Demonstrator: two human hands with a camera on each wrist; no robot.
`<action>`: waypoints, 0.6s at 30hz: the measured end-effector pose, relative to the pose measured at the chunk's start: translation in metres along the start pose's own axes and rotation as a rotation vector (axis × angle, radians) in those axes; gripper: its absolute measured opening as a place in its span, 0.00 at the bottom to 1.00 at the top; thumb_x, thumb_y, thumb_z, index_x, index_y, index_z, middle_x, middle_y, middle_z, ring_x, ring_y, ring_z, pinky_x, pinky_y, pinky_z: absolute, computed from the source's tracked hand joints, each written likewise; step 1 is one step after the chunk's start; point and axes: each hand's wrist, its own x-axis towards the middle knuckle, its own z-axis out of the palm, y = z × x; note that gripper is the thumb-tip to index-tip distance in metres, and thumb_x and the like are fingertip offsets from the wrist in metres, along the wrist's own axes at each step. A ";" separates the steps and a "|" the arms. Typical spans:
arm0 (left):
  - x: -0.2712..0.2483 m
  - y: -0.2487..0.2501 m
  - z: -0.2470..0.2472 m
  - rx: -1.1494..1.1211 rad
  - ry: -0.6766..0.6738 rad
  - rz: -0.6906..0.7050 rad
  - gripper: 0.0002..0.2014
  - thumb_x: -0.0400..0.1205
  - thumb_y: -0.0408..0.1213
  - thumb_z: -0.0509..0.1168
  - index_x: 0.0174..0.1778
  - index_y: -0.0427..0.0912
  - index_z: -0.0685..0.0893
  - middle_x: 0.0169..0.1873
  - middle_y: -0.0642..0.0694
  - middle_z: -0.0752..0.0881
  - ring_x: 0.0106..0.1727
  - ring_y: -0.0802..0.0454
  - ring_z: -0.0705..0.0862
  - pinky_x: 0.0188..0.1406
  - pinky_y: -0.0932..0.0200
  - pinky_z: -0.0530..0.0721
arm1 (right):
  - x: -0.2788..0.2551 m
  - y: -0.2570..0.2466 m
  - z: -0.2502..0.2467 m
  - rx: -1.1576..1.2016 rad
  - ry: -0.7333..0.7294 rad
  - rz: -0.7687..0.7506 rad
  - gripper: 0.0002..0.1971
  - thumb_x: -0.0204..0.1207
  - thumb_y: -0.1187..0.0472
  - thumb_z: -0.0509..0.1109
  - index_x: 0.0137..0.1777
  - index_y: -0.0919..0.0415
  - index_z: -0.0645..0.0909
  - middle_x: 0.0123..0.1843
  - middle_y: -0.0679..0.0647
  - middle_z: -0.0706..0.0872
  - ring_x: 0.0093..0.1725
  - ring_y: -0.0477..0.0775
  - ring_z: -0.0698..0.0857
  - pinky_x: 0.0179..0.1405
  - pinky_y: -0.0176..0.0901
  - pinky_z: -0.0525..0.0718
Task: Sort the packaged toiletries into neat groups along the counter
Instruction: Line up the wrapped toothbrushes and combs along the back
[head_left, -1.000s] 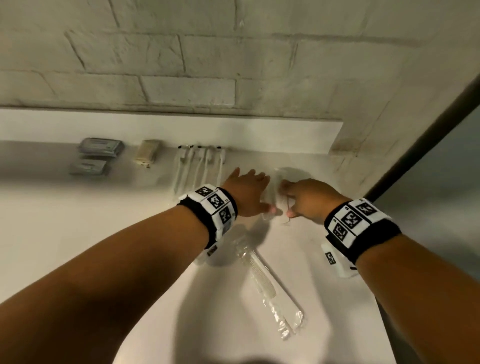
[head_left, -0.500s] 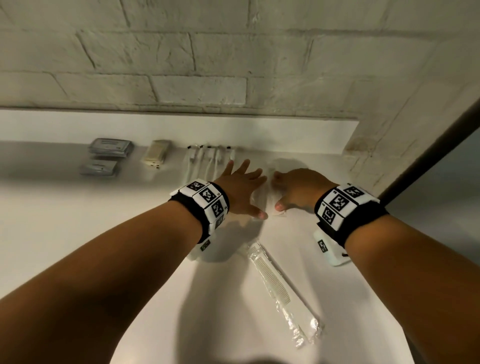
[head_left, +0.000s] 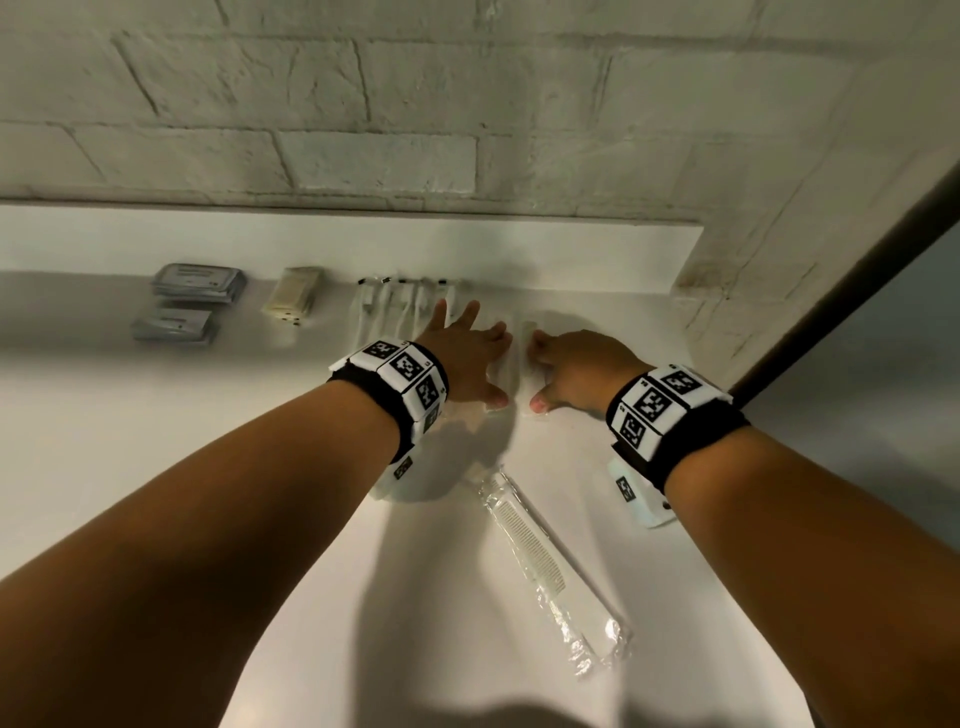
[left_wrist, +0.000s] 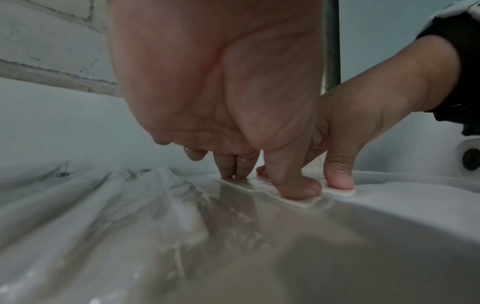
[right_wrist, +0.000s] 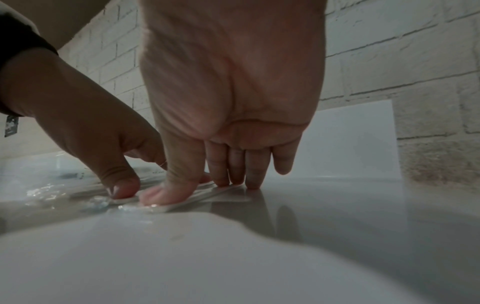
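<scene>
Step in hand, imo: squaring up the comb group at the back of the tabletop (head_left: 156, 467), right of the toothbrush row (head_left: 400, 306).

Hands: left hand (head_left: 462, 358) and right hand (head_left: 576, 371) are both flat-ish, fingers extended, tips pressing down on two thin wrapped combs (head_left: 519, 358) lying side by side btwn them. Nothing gripped or pinched; it's push/press contact only. The wrist views confirm it: left thumb and fingertips (left_wrist: 235, 170) on one flat pack, right thumb and fingertips (right_wrist: 236, 179) on the neighbouring one, thumbs nearly touching.

Task things:
- the two combs sit under the fingertips, close to the backsplash (head_left: 571, 249), roughly parallel to each other.
- One more wrapped comb (head_left: 540, 551) lies loose near the front, diagonal, well apart from both hands, btwn the forearms.
- Already grouped along the back, by the look of it: grey sachets (head_left: 192, 296) far left, a cream packet (head_left: 293, 296) next, then the toothbrushes.

Next move prob: let go of the pair, pull one hand back to the stray comb, pick it by the clear wrapper, rotate to match, and lay it just beside the other two. The wrapper looks slick and crinkly, so a pinch at the comb body is safer than at the loose tail. Watch not to nudge the toothbrushes, since the left hand's fingers are right next to them.
</scene>
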 end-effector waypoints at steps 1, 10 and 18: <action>0.000 0.001 0.000 0.001 -0.003 -0.001 0.45 0.79 0.64 0.58 0.85 0.49 0.44 0.85 0.52 0.45 0.84 0.40 0.36 0.79 0.31 0.34 | -0.001 -0.001 0.000 0.001 -0.007 0.002 0.40 0.69 0.45 0.76 0.78 0.59 0.67 0.66 0.57 0.83 0.64 0.61 0.82 0.58 0.46 0.78; -0.021 0.002 -0.002 -0.047 0.088 -0.007 0.37 0.84 0.58 0.53 0.85 0.45 0.47 0.85 0.45 0.45 0.85 0.40 0.39 0.81 0.36 0.37 | -0.071 -0.036 -0.013 0.098 0.016 -0.022 0.23 0.71 0.40 0.72 0.52 0.59 0.83 0.51 0.55 0.85 0.47 0.55 0.84 0.41 0.43 0.79; -0.039 0.011 -0.009 -0.099 0.108 -0.026 0.32 0.86 0.53 0.53 0.84 0.46 0.54 0.85 0.46 0.49 0.85 0.41 0.39 0.81 0.39 0.35 | -0.097 -0.064 0.026 0.176 -0.341 0.034 0.20 0.68 0.46 0.78 0.35 0.63 0.78 0.26 0.53 0.81 0.25 0.54 0.80 0.30 0.40 0.78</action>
